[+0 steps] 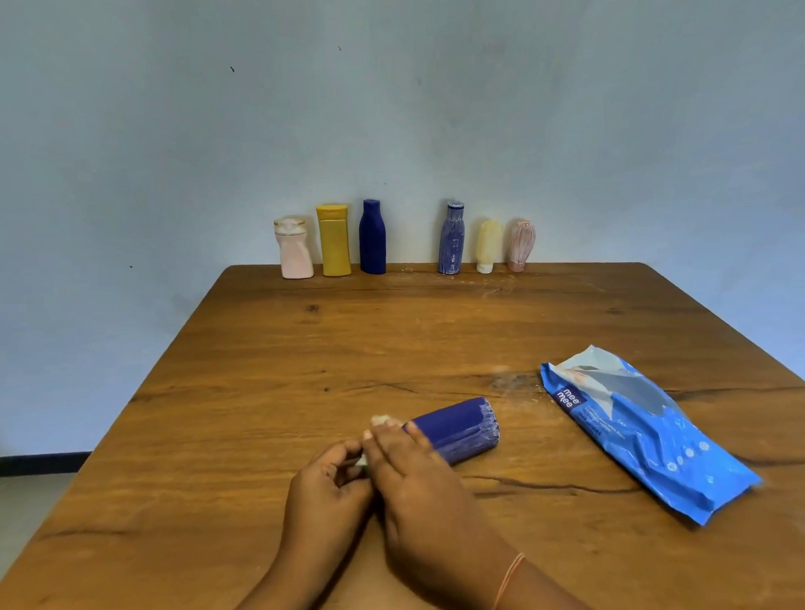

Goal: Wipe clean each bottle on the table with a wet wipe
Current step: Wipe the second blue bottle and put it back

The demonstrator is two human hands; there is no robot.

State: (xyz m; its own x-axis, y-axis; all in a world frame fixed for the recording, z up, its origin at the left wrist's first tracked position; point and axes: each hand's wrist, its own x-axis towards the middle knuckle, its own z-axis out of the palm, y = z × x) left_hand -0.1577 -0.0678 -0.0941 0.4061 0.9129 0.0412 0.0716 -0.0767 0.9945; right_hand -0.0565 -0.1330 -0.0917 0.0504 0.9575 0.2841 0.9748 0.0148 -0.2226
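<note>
A dark blue bottle [461, 429] lies on its side on the wooden table [301, 355], its base end streaked with white. My right hand [413, 479] lies over its near end, fingers curled around it, with a bit of white wet wipe [381, 420] showing past the fingertips. My left hand [325, 483] grips the bottle's cap end, which is hidden; a sliver of white shows between the hands. Six more bottles stand along the far edge: pink [293, 249], yellow [334, 240], dark blue [372, 237], streaked blue [452, 238], cream [487, 245] and pinkish [520, 245].
A blue pack of wet wipes [641, 428] lies flat to the right of the hands. White smears mark the wood near it and by the far right bottles. A pale blue wall stands right behind the bottle row.
</note>
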